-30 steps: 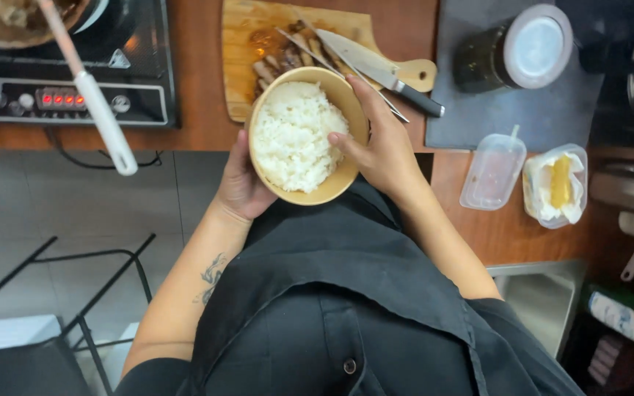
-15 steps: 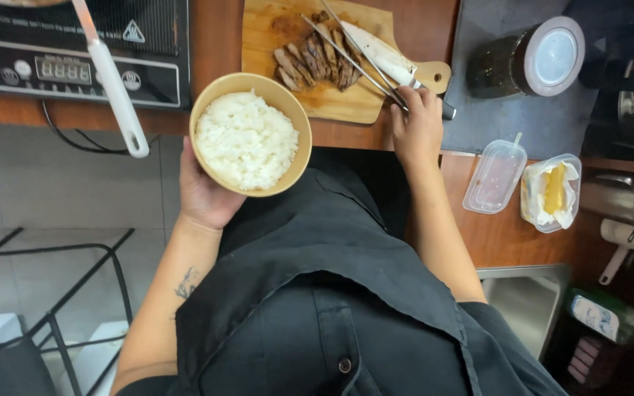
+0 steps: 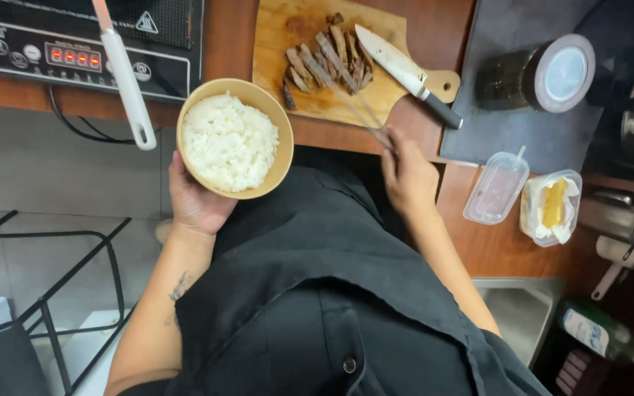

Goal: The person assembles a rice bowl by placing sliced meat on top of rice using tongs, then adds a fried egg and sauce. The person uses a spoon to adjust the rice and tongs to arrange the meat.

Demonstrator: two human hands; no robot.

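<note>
left hand [image 3: 198, 202] cups one bowl [image 3: 282, 139] full of white rice [image 3: 229, 143]. right hand [image 3: 407, 176] fingers grip two chopsticks [image 3: 346, 88] on sliced meat [image 3: 324, 62]; one knife [image 3: 405, 73] on board [image 3: 280, 44].

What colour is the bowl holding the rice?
Tan yellow, seen in the head view: the bowl sits in the left hand.

The bowl [image 3: 235, 139] of rice is sitting at centre left of the frame, left of the cutting board [image 3: 310, 88]. Meat slices [image 3: 324, 62] and a knife [image 3: 405, 73] are lying on the board. Two containers [image 3: 497, 189] are standing at right, below a jar [image 3: 537, 73].
</note>
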